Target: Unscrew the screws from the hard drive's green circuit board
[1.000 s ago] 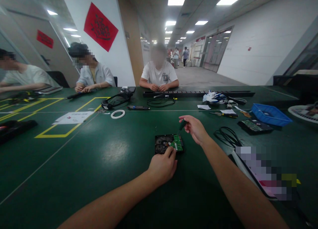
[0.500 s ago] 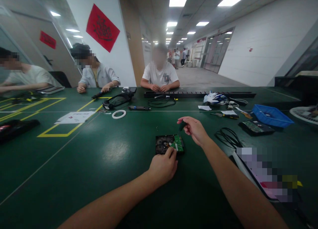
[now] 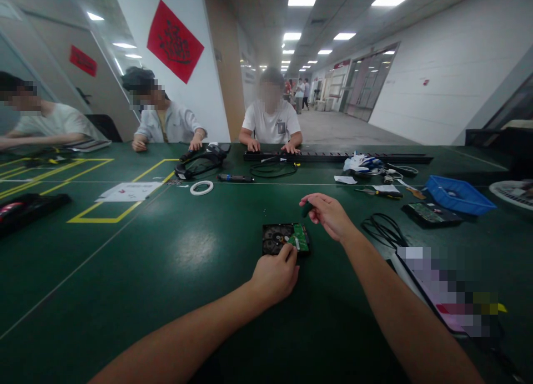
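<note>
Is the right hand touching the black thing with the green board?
Apart: the head view shows green tabletop between the right hand and the black thing.

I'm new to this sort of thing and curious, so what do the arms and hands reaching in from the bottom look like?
They are a person's, not a machine's. The left hand and right hand are bare, without gloves. The left forearm and right forearm show no sleeves, watch, cables or markings.
</note>
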Demonstrator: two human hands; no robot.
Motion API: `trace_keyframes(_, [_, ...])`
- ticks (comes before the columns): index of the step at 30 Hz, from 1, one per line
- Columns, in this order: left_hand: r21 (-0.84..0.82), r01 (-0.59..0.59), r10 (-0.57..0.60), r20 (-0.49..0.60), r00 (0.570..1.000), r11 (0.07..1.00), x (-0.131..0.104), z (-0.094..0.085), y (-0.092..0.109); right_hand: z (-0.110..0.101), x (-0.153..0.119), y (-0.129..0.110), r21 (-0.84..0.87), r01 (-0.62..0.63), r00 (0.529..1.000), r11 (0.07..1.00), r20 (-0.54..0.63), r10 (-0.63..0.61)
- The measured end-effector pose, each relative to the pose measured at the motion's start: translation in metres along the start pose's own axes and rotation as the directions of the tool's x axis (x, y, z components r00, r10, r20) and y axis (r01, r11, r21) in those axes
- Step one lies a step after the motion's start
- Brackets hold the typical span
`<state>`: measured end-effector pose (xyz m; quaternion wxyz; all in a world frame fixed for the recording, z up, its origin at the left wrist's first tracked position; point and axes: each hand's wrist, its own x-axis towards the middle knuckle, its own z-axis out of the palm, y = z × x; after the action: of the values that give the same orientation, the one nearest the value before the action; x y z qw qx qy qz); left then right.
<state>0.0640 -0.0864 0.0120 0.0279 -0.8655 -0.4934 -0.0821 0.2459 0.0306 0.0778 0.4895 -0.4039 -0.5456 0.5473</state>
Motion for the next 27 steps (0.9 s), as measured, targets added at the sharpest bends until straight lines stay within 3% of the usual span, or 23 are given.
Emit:
trace_keyframes(8, [-0.028, -0.004, 0.004, -0.01, 1.0, 1.0, -0.0001, -0.0002, 0.0001, -0.0055, 0.0019, -0.0043, -0.111, 0.037, 0.996, 0.993, -0.077, -0.046])
trace_keyframes(19, [0.013, -0.018, 0.018, -0.039, 0.999, 1.0, 0.0005, 0.0039, 0.001, 0.0, -0.0003, -0.0046, 0.128, -0.094, 0.993, 0.987, -0.058, 0.102])
trace_keyframes(27, [0.02, -0.009, 0.009, -0.021, 1.0, 1.0, 0.001, 0.0029, 0.0007, 0.0021, 0.0011, -0.0012, 0.213, -0.116, 0.993, 0.97, 0.017, 0.115])
